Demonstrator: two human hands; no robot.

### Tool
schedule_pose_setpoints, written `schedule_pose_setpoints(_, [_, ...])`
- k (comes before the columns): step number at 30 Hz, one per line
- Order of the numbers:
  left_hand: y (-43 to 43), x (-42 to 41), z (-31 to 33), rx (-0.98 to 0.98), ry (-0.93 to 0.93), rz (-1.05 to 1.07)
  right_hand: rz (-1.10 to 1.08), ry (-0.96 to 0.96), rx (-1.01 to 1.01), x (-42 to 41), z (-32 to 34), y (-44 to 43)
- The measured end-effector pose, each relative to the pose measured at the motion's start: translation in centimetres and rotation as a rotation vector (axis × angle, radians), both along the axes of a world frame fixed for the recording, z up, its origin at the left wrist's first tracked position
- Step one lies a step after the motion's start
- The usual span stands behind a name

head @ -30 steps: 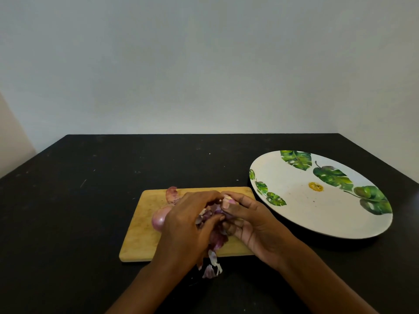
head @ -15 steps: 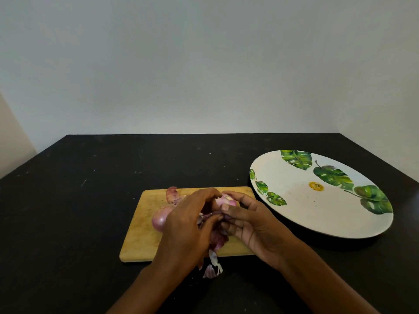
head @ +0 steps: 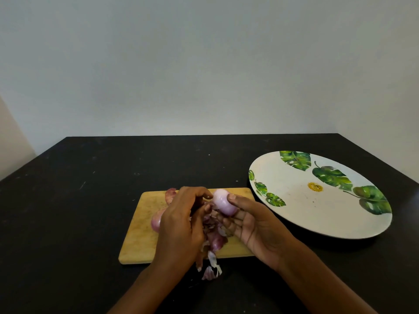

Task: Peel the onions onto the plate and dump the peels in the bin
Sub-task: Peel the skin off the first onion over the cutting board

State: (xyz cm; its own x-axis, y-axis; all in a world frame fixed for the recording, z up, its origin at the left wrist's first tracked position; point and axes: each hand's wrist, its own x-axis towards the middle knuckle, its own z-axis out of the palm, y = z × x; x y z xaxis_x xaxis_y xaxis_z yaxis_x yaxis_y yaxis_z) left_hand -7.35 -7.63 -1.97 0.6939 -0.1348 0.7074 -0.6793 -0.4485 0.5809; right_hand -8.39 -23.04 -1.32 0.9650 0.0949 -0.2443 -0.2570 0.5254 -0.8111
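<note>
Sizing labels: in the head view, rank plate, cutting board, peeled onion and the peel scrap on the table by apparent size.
1. plate and cutting board: too alike to rank, board partly hidden
2. peeled onion
3. peel scrap

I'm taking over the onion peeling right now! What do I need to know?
Right hand: holds a peeled onion over the cutting board.
Left hand: fingers curled, seems to pinch loose peels beside it.
A second onion lies on the board, half hidden by the left hand. Some peels lie on the table.
Done: one onion peeled.
Left: put it on the plate, peel the rest, bin the peels. No bin in view.
</note>
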Motion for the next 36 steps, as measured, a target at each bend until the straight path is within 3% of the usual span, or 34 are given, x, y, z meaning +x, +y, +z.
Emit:
schedule_pose_setpoints(3, [0.0, -0.1, 0.2, -0.056, 0.065, -0.019, -0.01, 0.003, -0.02, 0.0, 0.0, 0.0])
schedule_pose_setpoints(8, [-0.2, -0.1, 1.3, -0.335, 0.467, -0.191, 0.008, 0.011, -0.012, 0.1, 0.0, 0.1])
schedule_pose_setpoints(13, [0.2, 0.1, 1.4, -0.489, 0.625, -0.272, 0.035, 0.045, -0.006, 0.1, 0.3, -0.1])
schedule_pose_setpoints(25, [-0.1, -0.4, 1.3, -0.25, 0.304, -0.075, 0.079, 0.021, -0.047, 0.1, 0.2, -0.1])
schedule_pose_setpoints(31, [0.2, 0.0, 0.7, -0.247, 0.272, 0.051, 0.061, -0.029, -0.078, -0.2, 0.5, 0.1])
schedule_pose_setpoints(36, [0.1, 0.0, 0.7, -0.239, 0.303, 0.035, 0.066, -0.032, -0.052, -0.3, 0.7, 0.1])
